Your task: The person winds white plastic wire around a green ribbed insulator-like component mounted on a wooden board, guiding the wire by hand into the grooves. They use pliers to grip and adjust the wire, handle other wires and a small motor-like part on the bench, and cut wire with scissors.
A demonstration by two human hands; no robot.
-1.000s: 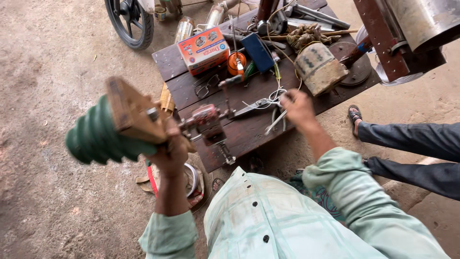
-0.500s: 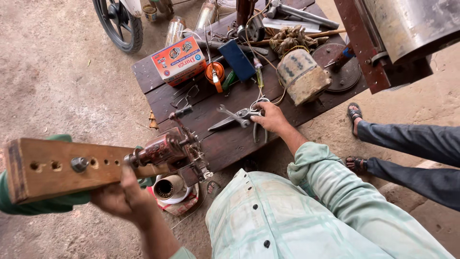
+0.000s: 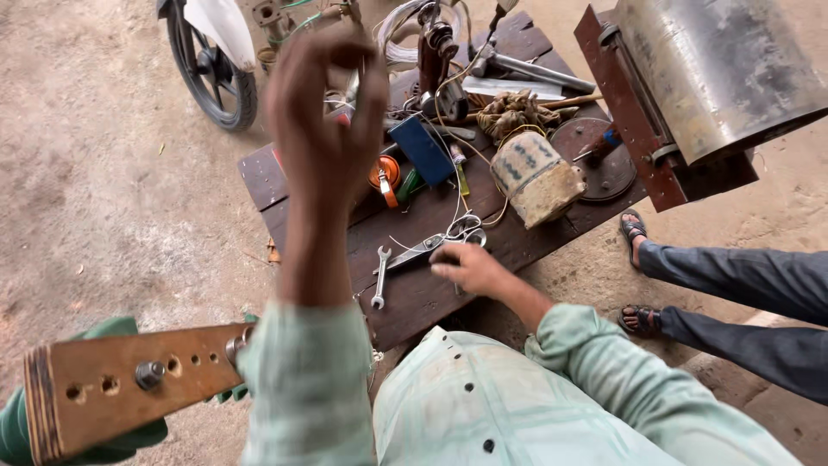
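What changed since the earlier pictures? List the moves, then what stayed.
The left hand let go of the wooden bar and rose high above the bench, fingers curled. The bar now shows at lower left. The right hand stayed by the scissors; bench tools unmoved.

A low wooden bench (image 3: 414, 298) (dark planks) carries a spanner (image 3: 379, 278) and scissors (image 3: 440, 240).

- The raised left hand (image 3: 323, 112) blocks the far left part of the table (image 3: 259, 173) and whatever lies there.
- The wooden bar (image 3: 129, 388) runs off the lower left edge, and the sleeve (image 3: 302, 388) covers its other end.
- The wheel (image 3: 211, 69) is cut by the top edge.
- The metal drum (image 3: 716, 69) leaves the frame at the upper right.
- The seated person's legs (image 3: 733, 285) run out at the right; nothing above them shows.
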